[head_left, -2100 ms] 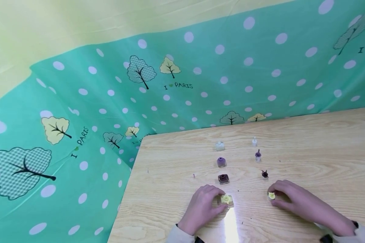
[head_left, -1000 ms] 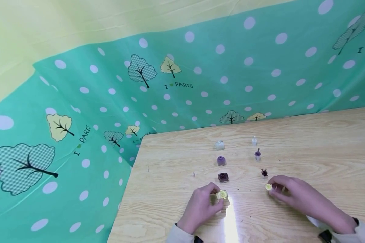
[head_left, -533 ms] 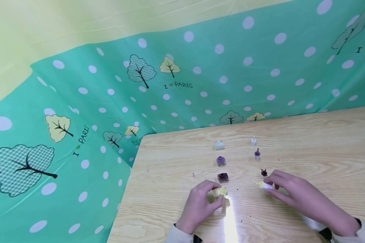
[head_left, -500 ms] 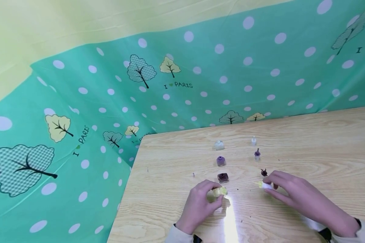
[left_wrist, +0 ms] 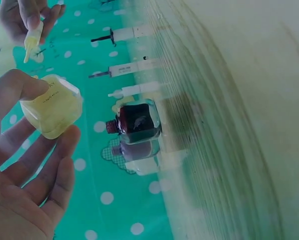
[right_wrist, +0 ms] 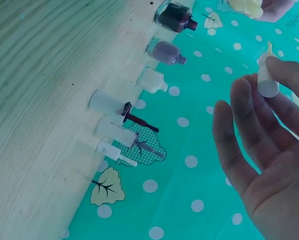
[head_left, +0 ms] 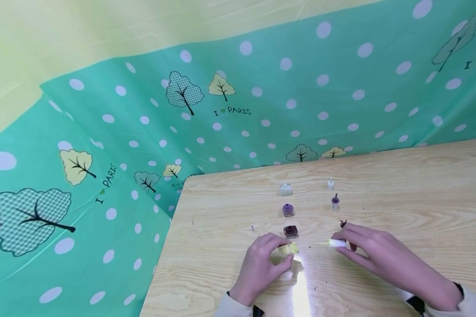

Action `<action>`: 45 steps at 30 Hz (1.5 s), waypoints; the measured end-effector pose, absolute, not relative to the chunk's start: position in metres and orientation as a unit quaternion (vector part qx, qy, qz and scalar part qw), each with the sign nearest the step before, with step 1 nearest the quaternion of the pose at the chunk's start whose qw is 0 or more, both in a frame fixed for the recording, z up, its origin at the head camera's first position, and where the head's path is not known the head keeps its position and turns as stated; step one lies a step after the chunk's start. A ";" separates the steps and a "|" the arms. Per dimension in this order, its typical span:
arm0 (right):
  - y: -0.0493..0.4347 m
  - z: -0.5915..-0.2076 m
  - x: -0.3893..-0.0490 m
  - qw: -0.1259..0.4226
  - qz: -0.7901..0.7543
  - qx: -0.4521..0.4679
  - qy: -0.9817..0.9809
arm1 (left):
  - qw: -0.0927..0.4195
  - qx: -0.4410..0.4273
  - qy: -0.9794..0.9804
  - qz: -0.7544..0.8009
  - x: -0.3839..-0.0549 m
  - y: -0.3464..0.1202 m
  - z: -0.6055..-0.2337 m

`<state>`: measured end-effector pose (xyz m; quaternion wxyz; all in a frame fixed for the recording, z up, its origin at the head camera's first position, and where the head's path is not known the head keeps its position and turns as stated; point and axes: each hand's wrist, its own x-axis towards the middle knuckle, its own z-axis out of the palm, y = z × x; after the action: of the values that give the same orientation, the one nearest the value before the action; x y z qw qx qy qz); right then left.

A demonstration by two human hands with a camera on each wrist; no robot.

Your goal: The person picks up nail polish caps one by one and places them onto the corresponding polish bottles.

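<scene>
My left hand grips a pale yellow nail polish bottle between thumb and fingers, raised over the table and tilted so its uncapped neck points right. My right hand pinches a white nail polish cap. Its yellow-coated brush points left toward the bottle's neck, a short gap apart. Just beyond the left hand stands an uncapped dark red polish bottle. A dark brush cap, partly hidden in the head view, stands behind the right hand.
Farther back stand a purple bottle and a whitish bottle, both uncapped. To their right, a purple brush cap and a white brush cap stand brush up. Small dark specks dot the wooden table. A patterned curtain hangs behind.
Both hands have lifted the yellow bottle and its cap off the table. The bottle has tilted rightward. The cap has turned from upright to brush-left and moved toward the bottle.
</scene>
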<state>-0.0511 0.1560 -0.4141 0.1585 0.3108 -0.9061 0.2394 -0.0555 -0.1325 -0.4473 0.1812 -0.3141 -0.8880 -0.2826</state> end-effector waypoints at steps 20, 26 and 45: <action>0.143 -0.414 -0.054 0.211 0.248 0.366 -0.872 | 0.205 -0.322 -0.886 -0.264 -0.055 -0.125 -0.437; 0.139 -0.415 -0.055 0.219 0.248 0.372 -0.867 | 0.206 -0.323 -0.886 -0.262 -0.055 -0.125 -0.437; 0.130 -0.417 -0.055 0.201 0.229 0.366 -0.879 | 0.206 -0.331 -0.887 -0.250 -0.054 -0.124 -0.438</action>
<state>-0.0547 0.1302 -0.4169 0.2014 0.3661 -0.8792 0.2291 -0.0536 -0.1237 -0.4378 0.2056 -0.3306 -0.8866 -0.2496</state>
